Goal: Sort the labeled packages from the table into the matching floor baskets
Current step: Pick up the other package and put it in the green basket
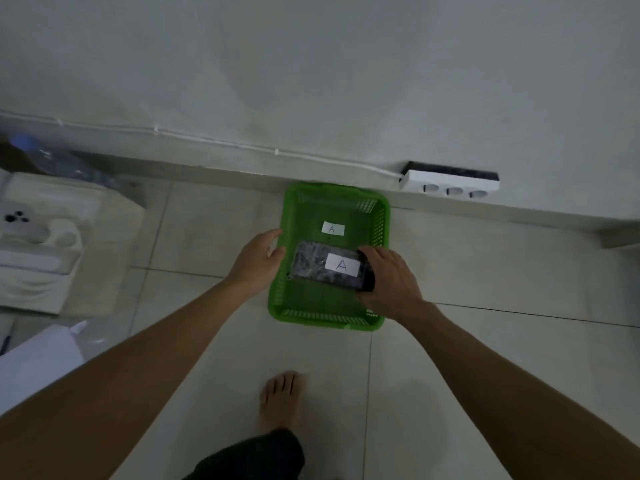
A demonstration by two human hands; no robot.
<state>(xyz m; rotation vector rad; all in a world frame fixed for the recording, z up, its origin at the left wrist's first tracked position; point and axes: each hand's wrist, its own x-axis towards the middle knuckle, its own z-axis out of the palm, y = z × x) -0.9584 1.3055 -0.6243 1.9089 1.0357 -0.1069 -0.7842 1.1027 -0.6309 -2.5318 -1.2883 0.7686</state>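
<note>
Green basket (277, 306) marked A sits below you: your right hand (388, 277) clasps the A-labelled package (323, 263) over its middle, left hand (258, 258) loose beside the rim. Lower it flat, then let go.

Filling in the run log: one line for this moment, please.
right hand holds package A | inside green basket labeled A | left hand open at rim
</note>
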